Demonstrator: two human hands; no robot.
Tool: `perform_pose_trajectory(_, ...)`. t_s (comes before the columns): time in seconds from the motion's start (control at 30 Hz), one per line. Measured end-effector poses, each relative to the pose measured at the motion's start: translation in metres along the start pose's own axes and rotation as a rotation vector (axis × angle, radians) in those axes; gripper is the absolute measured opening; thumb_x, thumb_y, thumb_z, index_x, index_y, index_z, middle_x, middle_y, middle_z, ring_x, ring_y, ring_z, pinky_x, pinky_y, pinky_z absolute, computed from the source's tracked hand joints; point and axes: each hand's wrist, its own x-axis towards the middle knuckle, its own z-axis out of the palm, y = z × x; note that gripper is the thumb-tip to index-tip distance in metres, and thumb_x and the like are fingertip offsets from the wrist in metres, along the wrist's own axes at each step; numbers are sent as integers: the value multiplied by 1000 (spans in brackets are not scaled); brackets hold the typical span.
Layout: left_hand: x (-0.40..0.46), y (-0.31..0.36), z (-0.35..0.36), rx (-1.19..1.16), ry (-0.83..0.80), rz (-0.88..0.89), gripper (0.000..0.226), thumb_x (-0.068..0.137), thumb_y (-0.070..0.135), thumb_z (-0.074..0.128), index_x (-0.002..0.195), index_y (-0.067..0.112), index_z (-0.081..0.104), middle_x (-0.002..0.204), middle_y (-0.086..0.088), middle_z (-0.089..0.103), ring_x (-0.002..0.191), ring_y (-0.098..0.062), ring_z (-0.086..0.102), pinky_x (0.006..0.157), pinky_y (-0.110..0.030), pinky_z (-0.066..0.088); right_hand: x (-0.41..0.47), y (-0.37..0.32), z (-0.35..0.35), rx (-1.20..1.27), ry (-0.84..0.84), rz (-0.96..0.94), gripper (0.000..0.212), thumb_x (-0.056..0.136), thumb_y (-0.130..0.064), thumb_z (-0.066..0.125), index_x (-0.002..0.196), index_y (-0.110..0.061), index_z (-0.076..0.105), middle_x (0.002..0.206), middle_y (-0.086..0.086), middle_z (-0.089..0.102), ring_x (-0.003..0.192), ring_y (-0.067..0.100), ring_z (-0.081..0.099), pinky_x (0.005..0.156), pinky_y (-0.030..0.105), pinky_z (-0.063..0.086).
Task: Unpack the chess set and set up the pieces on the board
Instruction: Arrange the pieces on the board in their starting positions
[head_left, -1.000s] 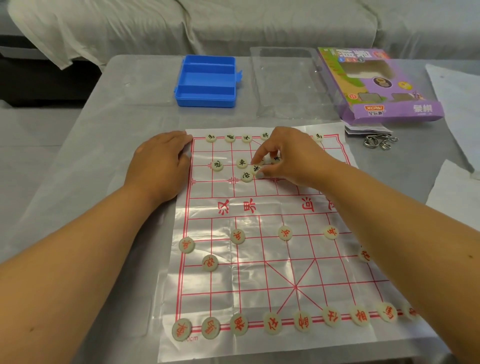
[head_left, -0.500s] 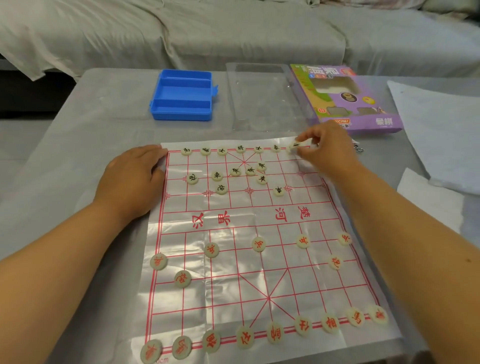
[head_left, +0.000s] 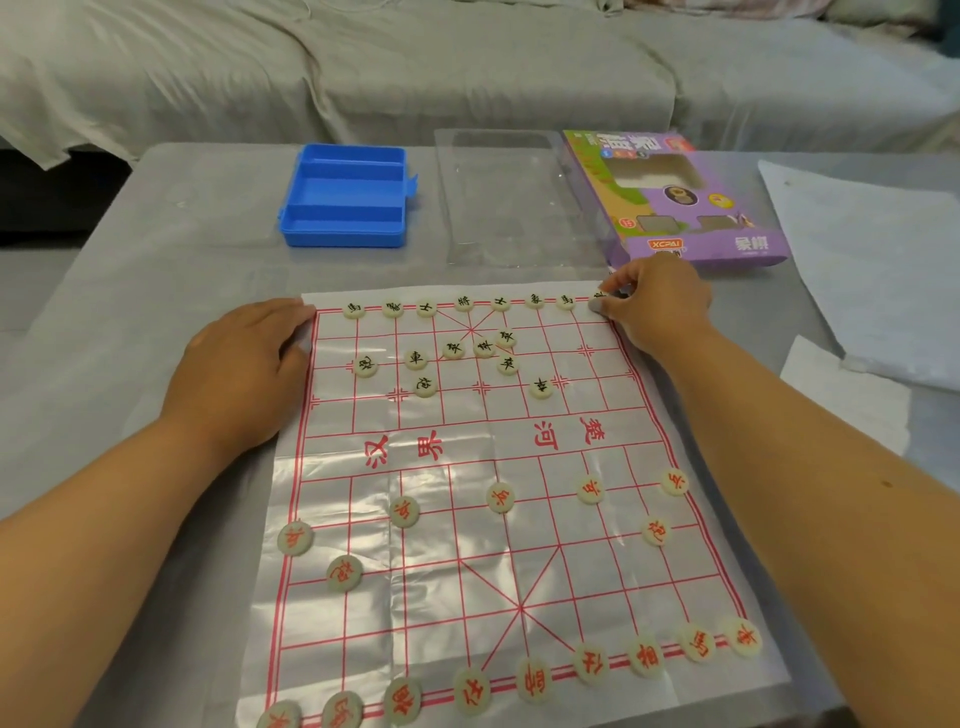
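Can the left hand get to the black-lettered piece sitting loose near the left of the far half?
Probably yes. The left hand lies flat on the red-lined plastic board's left edge, and the round cream black-lettered piece sits just to its right with only bare grid between them.

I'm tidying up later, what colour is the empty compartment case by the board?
Blue case, clearest in the head view.

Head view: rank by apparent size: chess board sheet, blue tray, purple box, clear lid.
1. chess board sheet, clearly largest, though it is also nearest the camera.
2-4. clear lid, purple box and blue tray: too alike to rank; the lid's edges are faint.
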Motion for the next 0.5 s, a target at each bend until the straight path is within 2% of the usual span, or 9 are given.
perform_pose_trajectory(0.17, -1, 1, -1, 5, -4, -9, 44, 100, 34, 37, 142, 21, 42, 147, -2, 43, 135, -23, 38, 112, -43, 29, -5, -3, -8, 65, 43, -7, 30, 75, -42, 75, 99, -24, 71, 98, 2, 67, 103, 23, 58, 91, 41, 44)
perform_pose_trajectory(0.27, -2, 1, -3, 2, 4, -8, 44, 100, 33, 37, 142, 20, 42, 147, -2, 43, 135, -23, 38, 112, -42, 28, -20, -26, -16, 134, 34, -104, 31, 74, -40, 75, 99, -22, 71, 83, -2, 59, 88, 19, 57, 83, 38, 43)
perform_pose_trajectory(0.4, -3, 2, -4, -12, 29, 16, 44, 99, 30, 39, 140, 18, 45, 145, -2, 45, 133, -22, 40, 112, -39, 28, -58, -82, -14, 177, -171, -355, 29, 76, -40, 73, 102, -28, 71, 88, -4, 54, 83, 14, 52, 73, 30, 42)
perform_pose_trajectory(0.5, -3, 2, -3, -20, 35, 20, 44, 99, 30, 38, 140, 18, 45, 145, -2, 45, 134, -22, 39, 113, -39, 27, -74, -114, -2, 119, -293, -483, 31, 77, -42, 71, 106, -32, 70, 90, -6, 54, 86, 13, 52, 78, 29, 44)
